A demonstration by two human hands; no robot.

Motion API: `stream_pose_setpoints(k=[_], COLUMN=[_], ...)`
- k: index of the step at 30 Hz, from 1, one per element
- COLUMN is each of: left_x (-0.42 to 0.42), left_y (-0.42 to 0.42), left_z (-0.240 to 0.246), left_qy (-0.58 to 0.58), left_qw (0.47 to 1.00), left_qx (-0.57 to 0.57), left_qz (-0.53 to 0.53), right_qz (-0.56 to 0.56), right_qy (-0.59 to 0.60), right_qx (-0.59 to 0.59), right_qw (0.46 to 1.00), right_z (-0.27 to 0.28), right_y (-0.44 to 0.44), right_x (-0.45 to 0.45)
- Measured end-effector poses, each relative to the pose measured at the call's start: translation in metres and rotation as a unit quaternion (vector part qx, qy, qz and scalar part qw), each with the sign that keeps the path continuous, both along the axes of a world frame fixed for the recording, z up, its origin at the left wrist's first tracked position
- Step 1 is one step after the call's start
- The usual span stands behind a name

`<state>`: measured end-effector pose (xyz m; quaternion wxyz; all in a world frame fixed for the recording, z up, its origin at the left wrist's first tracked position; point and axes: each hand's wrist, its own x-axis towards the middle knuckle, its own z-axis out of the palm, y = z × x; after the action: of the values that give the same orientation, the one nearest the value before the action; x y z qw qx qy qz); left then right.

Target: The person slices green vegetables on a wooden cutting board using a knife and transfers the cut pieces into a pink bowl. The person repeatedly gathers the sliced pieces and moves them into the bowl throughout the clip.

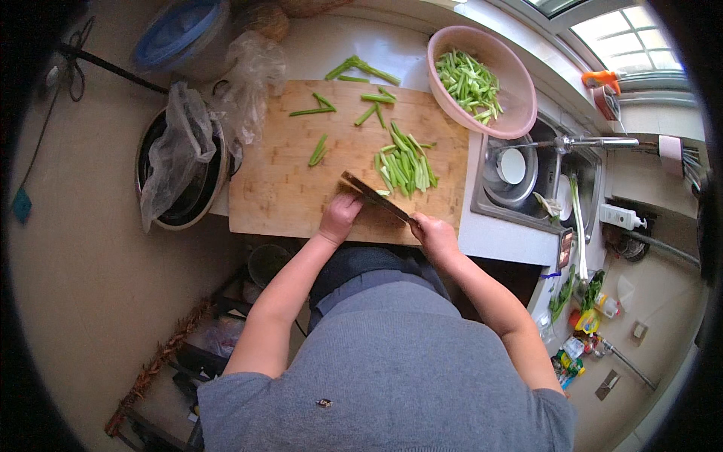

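Observation:
My right hand (435, 234) grips the handle of a kitchen knife (375, 196), whose dark blade slants up and left over the wooden cutting board (271, 192). Close behind the blade, my left hand (341, 216) is bent over the board near its front edge; whether its fingers hold anything is hidden. A pile of cut green stalks (405, 161) lies just beyond the knife. Several loose stalk pieces (318, 151) are scattered farther left and back. At the back right, a pink plastic basin (518, 104) holds many cut green pieces (466, 82).
A steel sink (480, 198) with a faucet (565, 144) and a white bowl (511, 166) is right of the board. Long white-and-green stalks (578, 226) lie over its right side. Plastic bags (183, 147) and a blue-rimmed tub (181, 34) stand at the left.

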<state>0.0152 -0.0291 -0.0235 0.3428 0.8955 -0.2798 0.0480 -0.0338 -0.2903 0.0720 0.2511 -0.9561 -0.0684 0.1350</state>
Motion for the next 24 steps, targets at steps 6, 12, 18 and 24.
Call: stream_pose_setpoints(k=[6, 12, 18, 24], left_x=[0.007, 0.009, 0.008, 0.022], left_y=[-0.005, -0.001, 0.003, 0.025], left_z=[0.018, 0.008, -0.001, 0.003], left_qy=[-0.021, -0.038, -0.033, -0.004], left_qw=[0.999, 0.998, 0.999, 0.990], left_qx=[-0.049, -0.053, -0.032, -0.048], left_qz=[0.013, -0.017, -0.020, 0.130], right_qz=[-0.032, 0.025, 0.004, -0.094], right_qy=[0.030, 0.064, 0.044, 0.029], right_qx=[-0.009, -0.055, -0.033, 0.094], right_qw=[0.999, 0.996, 0.998, 0.991], right_z=[0.037, 0.048, 0.009, 0.021], right_y=[-0.007, -0.018, 0.004, -0.001], right_x=[0.007, -0.001, 0.007, 0.006])
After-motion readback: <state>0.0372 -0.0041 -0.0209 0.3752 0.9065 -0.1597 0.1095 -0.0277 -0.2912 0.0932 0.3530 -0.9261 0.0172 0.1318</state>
